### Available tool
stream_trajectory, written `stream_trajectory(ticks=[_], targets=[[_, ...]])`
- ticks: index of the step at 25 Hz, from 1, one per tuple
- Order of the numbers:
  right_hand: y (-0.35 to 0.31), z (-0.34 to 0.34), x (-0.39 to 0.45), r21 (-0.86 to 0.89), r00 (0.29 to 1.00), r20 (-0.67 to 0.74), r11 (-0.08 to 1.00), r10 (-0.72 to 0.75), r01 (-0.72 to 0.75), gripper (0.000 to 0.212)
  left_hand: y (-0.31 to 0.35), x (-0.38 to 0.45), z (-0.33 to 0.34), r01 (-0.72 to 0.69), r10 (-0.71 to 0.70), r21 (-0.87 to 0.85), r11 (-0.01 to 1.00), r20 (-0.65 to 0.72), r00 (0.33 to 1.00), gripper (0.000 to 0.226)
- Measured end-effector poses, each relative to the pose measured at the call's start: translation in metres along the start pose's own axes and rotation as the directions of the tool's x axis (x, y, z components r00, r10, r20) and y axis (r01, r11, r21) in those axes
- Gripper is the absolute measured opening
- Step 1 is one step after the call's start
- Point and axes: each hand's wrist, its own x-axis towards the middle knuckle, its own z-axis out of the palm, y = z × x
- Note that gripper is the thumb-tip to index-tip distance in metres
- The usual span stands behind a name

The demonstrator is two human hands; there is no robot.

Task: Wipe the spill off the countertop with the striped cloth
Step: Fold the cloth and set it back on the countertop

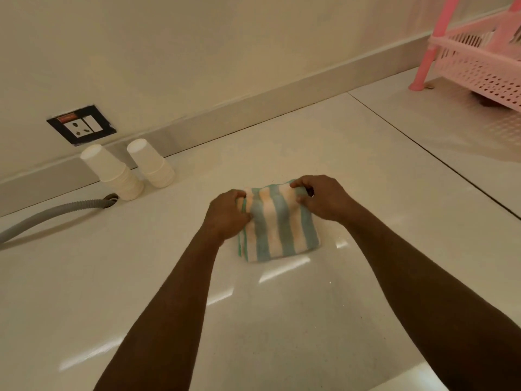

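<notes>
Pale, glossy countertop fills the head view, meeting a cream wall at the top of the frame. Folded striped cloth lies flat just above centre. Left hand pinches its upper left corner, fingers curled into the fabric; right hand pinches the upper right corner likewise. No spill can be made out; glare streaks below the cloth may mask it. Two stacks of upturned paper cups stand at left, near a grey hose. Risk: a wide leftward sweep could topple the cups, and corner-only pinching could let the cloth bunch and smear.
</notes>
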Motion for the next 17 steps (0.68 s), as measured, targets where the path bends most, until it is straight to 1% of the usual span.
stream_trajectory(ticks=[1, 2, 4, 5, 7, 9, 11, 12, 13, 14, 15, 16, 17], targets=[[-0.005, -0.008, 0.008, -0.056, 0.999, -0.018, 0.997, -0.051, 0.05, 0.028, 0.005, 0.006, -0.011, -0.078, 0.085, 0.135, 0.988, -0.047, 0.995, 0.041], [-0.011, -0.015, 0.017, -0.098, 0.995, -0.052, 0.992, -0.09, 0.085, 0.025, 0.01, 0.013, -0.021, -0.127, 0.151, 0.222, 0.967, -0.095, 0.984, 0.034], [-0.02, -0.029, 0.032, -0.157, 0.977, -0.165, 0.982, -0.134, 0.108, 0.02, 0.015, 0.027, -0.04, -0.161, 0.23, 0.29, 0.943, -0.224, 0.947, 0.026], [-0.025, -0.035, 0.04, -0.183, 0.964, -0.219, 0.977, -0.15, 0.111, 0.02, 0.014, 0.034, -0.047, -0.17, 0.247, 0.278, 0.946, -0.272, 0.93, 0.026], [-0.033, -0.048, 0.056, -0.197, 0.944, -0.276, 0.972, -0.182, 0.13, 0.023, 0.013, 0.05, -0.061, -0.223, 0.274, 0.199, 0.954, -0.282, 0.92, 0.026], [-0.042, -0.06, 0.072, -0.192, 0.939, -0.269, 0.967, -0.215, 0.166, 0.025, 0.014, 0.066, -0.073, -0.266, 0.28, 0.091, 0.96, -0.255, 0.926, 0.021], [-0.049, -0.07, 0.09, -0.169, 0.951, -0.221, 0.969, -0.218, 0.183, 0.027, 0.015, 0.081, -0.081, -0.231, 0.204, -0.086, 0.969, -0.244, 0.948, 0.019], [-0.052, -0.075, 0.099, -0.117, 0.965, -0.177, 0.978, -0.193, 0.174, 0.029, 0.016, 0.088, -0.083, -0.177, 0.131, -0.218, 0.96, -0.211, 0.969, 0.018], [-0.053, -0.079, 0.108, -0.041, 0.981, -0.115, 0.988, -0.155, 0.151, 0.03, 0.017, 0.094, -0.085, -0.101, 0.056, -0.357, 0.929, -0.133, 0.989, 0.018], [-0.053, -0.082, 0.116, 0.026, 0.992, -0.038, 0.993, -0.118, 0.119, 0.03, 0.017, 0.101, -0.085, -0.01, -0.001, -0.463, 0.886, -0.024, 1.0, 0.021], [-0.054, -0.085, 0.125, 0.044, 0.994, 0.048, 0.994, -0.1, 0.098, 0.028, 0.016, 0.109, -0.085, 0.074, -0.036, -0.495, 0.866, 0.085, 0.996, 0.03], [-0.053, -0.085, 0.136, 0.012, 0.987, 0.13, 0.996, -0.092, 0.091, 0.025, 0.014, 0.119, -0.083, 0.149, -0.069, -0.467, 0.871, 0.184, 0.981, 0.043], [-0.052, -0.084, 0.151, -0.046, 0.976, 0.203, 0.995, -0.082, 0.094, 0.023, 0.011, 0.131, -0.081, 0.217, -0.111, -0.403, 0.889, 0.269, 0.957, 0.054]])
